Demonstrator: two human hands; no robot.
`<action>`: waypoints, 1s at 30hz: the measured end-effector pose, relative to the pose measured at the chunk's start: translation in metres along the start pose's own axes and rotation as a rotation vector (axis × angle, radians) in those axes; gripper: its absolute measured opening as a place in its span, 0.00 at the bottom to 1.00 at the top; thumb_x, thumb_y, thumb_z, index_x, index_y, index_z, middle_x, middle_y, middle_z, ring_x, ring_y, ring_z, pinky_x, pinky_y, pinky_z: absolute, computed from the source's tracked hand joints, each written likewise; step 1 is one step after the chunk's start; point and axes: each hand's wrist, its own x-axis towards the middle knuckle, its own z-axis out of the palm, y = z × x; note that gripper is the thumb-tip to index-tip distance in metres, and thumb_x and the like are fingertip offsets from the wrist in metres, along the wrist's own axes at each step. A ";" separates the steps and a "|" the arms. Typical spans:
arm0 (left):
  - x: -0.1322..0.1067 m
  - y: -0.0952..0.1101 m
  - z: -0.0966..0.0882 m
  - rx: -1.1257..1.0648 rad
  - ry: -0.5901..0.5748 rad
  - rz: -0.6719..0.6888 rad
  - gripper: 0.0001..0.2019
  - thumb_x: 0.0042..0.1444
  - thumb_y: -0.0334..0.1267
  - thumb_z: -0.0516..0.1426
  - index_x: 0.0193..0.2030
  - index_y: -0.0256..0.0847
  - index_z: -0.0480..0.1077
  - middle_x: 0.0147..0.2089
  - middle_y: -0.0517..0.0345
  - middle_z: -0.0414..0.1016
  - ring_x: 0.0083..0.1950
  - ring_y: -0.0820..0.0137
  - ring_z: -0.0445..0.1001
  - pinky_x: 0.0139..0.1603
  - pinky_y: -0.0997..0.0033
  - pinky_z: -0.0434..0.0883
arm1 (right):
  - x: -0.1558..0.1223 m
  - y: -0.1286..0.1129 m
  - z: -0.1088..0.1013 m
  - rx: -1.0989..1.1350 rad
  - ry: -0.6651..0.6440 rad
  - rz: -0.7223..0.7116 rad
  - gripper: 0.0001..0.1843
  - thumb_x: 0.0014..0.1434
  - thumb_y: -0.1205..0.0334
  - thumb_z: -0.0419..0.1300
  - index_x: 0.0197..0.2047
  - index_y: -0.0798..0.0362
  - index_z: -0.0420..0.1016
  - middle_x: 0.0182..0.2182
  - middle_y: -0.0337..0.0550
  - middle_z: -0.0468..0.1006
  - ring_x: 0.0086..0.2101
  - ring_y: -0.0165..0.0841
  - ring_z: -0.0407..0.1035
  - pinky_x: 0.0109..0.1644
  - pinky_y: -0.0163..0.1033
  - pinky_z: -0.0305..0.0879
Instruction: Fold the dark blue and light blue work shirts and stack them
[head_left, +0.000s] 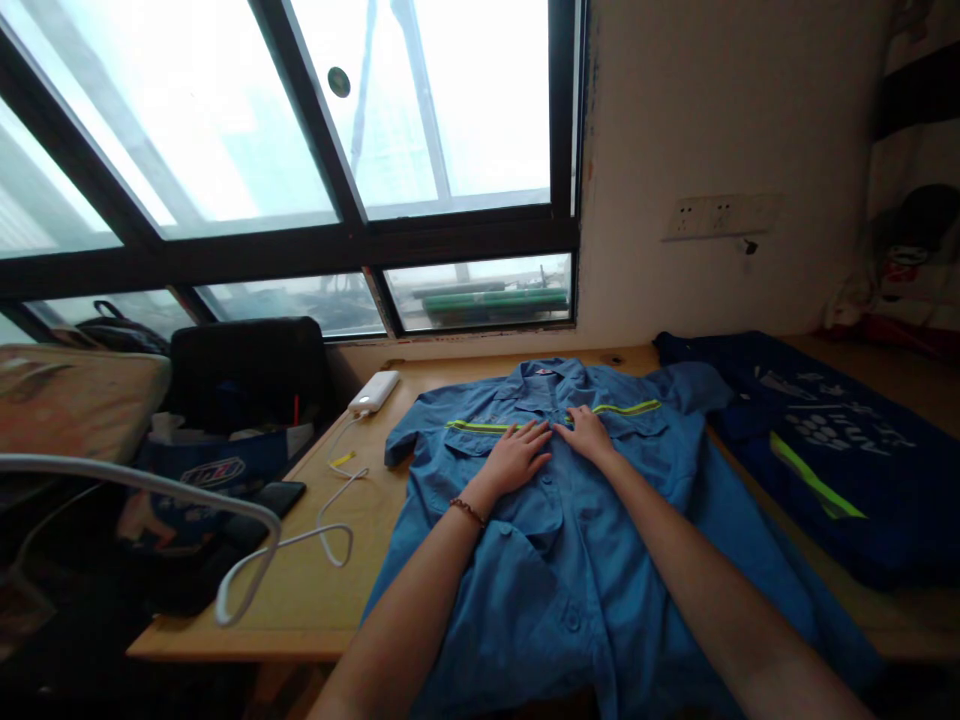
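Observation:
A blue short-sleeved work shirt [525, 590] with yellow-green reflective strips across the chest lies front side up on the table, its collar toward the window. My left hand [519, 455] rests flat on the chest beside the button front, fingers spread, with a beaded bracelet on the wrist. Just right of the button front, my right hand [586, 432] touches the cloth below the collar, thumb and fingers apart. Wrinkles run through the lower part of the shirt, and its bottom hangs toward me over the table's front edge.
Folded dark blue clothing [832, 430] with a yellow-green strip lies at right. A white power bank [374, 391] with a white cable [251, 500] sits on the wooden table [322, 600] at left. Beyond its left edge are a black chair [251, 350] and a blue bag [217, 470].

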 end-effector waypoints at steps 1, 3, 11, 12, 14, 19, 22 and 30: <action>0.001 0.003 0.000 -0.028 -0.028 0.022 0.22 0.59 0.48 0.41 0.60 0.50 0.54 0.63 0.61 0.51 0.64 0.68 0.48 0.62 0.60 0.45 | 0.002 0.003 -0.003 0.007 -0.030 0.013 0.25 0.54 0.47 0.51 0.49 0.55 0.67 0.44 0.51 0.69 0.44 0.37 0.65 0.45 0.36 0.58; 0.006 0.006 0.004 -0.089 -0.045 0.007 0.21 0.59 0.46 0.41 0.58 0.49 0.56 0.62 0.61 0.54 0.63 0.69 0.51 0.61 0.63 0.48 | 0.005 0.008 -0.008 0.008 -0.089 0.036 0.23 0.53 0.48 0.52 0.47 0.53 0.68 0.42 0.50 0.72 0.43 0.38 0.66 0.43 0.36 0.59; 0.050 -0.013 0.027 -0.295 0.126 -0.448 0.13 0.53 0.41 0.52 0.43 0.41 0.70 0.42 0.55 0.74 0.41 0.69 0.72 0.40 0.72 0.67 | 0.009 0.013 -0.022 -0.014 -0.181 0.133 0.20 0.47 0.58 0.56 0.44 0.55 0.70 0.38 0.52 0.75 0.40 0.41 0.69 0.39 0.38 0.61; 0.055 -0.013 0.029 -0.266 0.161 -0.508 0.13 0.51 0.41 0.54 0.42 0.40 0.71 0.41 0.54 0.74 0.39 0.69 0.72 0.38 0.72 0.67 | 0.008 0.012 -0.022 -0.022 -0.167 0.158 0.21 0.46 0.57 0.56 0.44 0.56 0.70 0.38 0.53 0.75 0.40 0.42 0.69 0.38 0.38 0.61; 0.061 -0.012 0.034 -0.210 0.215 -0.549 0.12 0.49 0.42 0.56 0.38 0.40 0.71 0.39 0.54 0.73 0.36 0.69 0.71 0.35 0.72 0.66 | 0.005 0.010 -0.022 -0.032 -0.132 0.209 0.20 0.46 0.57 0.55 0.42 0.57 0.71 0.37 0.55 0.75 0.39 0.43 0.69 0.37 0.39 0.62; 0.060 -0.008 0.038 -0.230 0.263 -0.449 0.08 0.48 0.38 0.56 0.36 0.42 0.70 0.35 0.58 0.73 0.36 0.71 0.70 0.35 0.73 0.65 | 0.003 0.009 -0.015 0.218 -0.017 0.187 0.14 0.48 0.64 0.53 0.36 0.55 0.75 0.39 0.53 0.75 0.43 0.43 0.67 0.44 0.42 0.60; 0.059 -0.010 0.038 -0.319 0.282 -0.417 0.06 0.47 0.35 0.56 0.34 0.41 0.70 0.34 0.59 0.74 0.35 0.71 0.71 0.36 0.72 0.66 | 0.009 0.008 -0.011 0.598 -0.039 0.189 0.12 0.45 0.65 0.54 0.33 0.56 0.77 0.37 0.50 0.76 0.44 0.43 0.66 0.46 0.41 0.59; 0.059 -0.015 0.032 -1.243 0.272 -0.542 0.05 0.46 0.35 0.57 0.29 0.35 0.68 0.27 0.56 0.74 0.29 0.71 0.74 0.34 0.70 0.71 | 0.012 -0.001 -0.010 1.154 -0.278 0.101 0.17 0.48 0.62 0.52 0.39 0.60 0.74 0.30 0.46 0.78 0.30 0.33 0.72 0.36 0.36 0.66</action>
